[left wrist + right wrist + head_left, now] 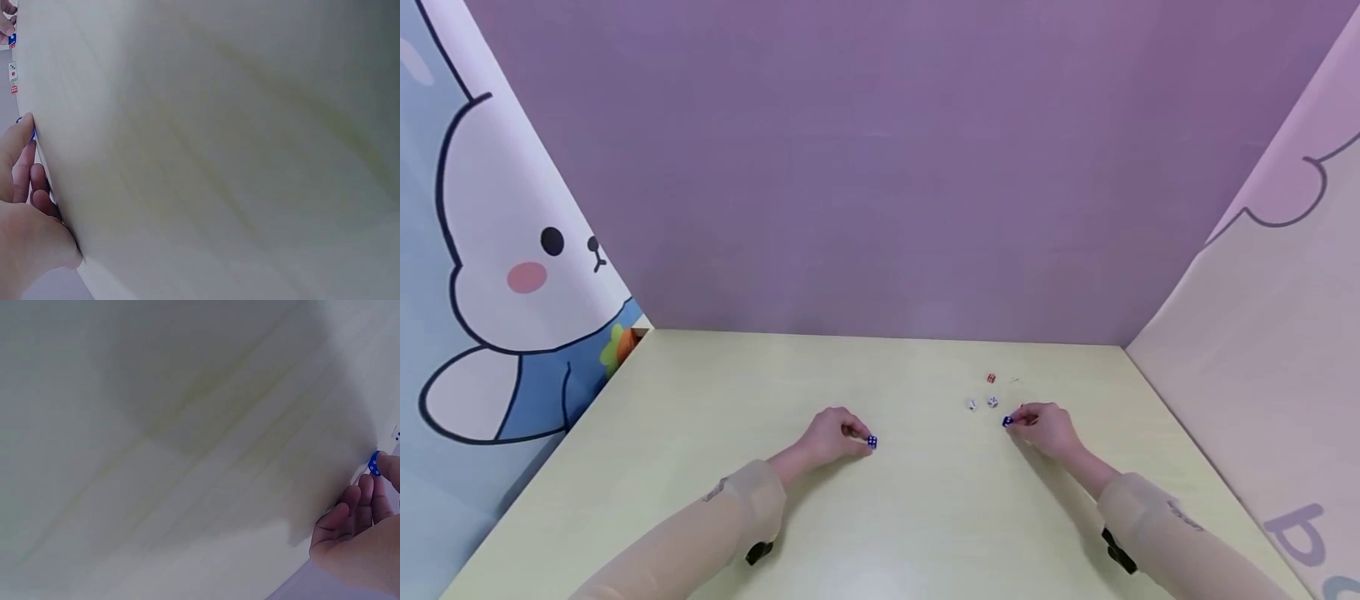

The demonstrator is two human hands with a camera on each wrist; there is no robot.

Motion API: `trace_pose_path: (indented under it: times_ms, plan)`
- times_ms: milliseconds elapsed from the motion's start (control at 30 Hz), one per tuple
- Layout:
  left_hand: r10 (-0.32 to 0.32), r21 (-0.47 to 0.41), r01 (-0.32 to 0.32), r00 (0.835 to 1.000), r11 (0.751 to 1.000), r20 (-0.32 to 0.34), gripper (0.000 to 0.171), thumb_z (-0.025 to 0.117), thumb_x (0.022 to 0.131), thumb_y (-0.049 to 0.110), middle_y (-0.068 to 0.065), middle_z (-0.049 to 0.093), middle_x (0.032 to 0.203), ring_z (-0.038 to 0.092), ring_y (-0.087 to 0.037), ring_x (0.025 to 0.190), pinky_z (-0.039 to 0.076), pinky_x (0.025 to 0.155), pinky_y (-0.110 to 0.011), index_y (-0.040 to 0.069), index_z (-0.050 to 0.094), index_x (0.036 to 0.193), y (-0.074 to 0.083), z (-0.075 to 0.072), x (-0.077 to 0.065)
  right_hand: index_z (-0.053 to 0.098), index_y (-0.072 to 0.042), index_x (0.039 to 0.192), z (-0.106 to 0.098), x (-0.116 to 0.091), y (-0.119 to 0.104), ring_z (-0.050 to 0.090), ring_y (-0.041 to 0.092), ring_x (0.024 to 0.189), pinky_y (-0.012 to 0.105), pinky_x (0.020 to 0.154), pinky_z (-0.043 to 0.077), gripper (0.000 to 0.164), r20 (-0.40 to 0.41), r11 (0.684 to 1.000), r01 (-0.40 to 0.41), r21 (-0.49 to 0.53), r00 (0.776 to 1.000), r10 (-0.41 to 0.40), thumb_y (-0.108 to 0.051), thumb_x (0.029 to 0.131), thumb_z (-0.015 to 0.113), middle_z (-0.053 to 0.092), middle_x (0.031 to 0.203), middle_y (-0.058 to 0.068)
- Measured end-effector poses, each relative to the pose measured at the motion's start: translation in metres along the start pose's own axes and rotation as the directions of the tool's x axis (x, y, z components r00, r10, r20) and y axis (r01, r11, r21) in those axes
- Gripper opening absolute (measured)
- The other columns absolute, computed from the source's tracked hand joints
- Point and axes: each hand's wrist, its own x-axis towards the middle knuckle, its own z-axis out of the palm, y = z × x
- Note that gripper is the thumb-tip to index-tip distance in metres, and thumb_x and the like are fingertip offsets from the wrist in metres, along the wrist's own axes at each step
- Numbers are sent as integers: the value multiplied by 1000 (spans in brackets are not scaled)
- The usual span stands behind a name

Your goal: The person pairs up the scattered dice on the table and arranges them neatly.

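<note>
One pale table (722,375) lay under our work, and we judged the step in hand to be fine fingertip handling on both sides at once; the next move seemed to call for a steady pinch and small, exact wrist motion, since a slip could send a piece rolling. Our left sleeve (692,533) and right sleeve (1180,533) came in from the near side, slanting inward. Our left hand (833,437) was low near the middle, its thumb and forefinger pinched narrow. Our right hand (1048,429) sat slightly farther out, pointing leftward, its spare fingers loosely curled. Between the left fingertips we held the left blue die (872,442); between the right ones, the right blue die (1007,422). Whether either touched the tabletop, we could not tell. Near the right one lay two white dice (992,402), and beyond those, a red die (991,378).
</note>
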Motion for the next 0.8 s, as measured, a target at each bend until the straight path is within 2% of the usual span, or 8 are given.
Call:
trace_pose_path:
  times_ms: [500,800]
  plan:
    - [6,5,-6,1000,1000,8,18,82,71,18,3,62,84,52,-10,76,43,71,-26,12,73,86,0,0,-1,73,-3,90,12,-10,-22,55,11,66,20,55,44,15,66,998,63,1,996,-63,-9,76,76,67,78,2]
    - [5,14,-5,1000,1000,11,18,83,71,19,4,62,84,51,-11,76,42,71,-26,13,73,86,-1,-1,0,73,-6,88,24,-19,-35,55,11,66,21,56,45,14,111,998,49,42,992,-53,-8,75,77,67,76,0]
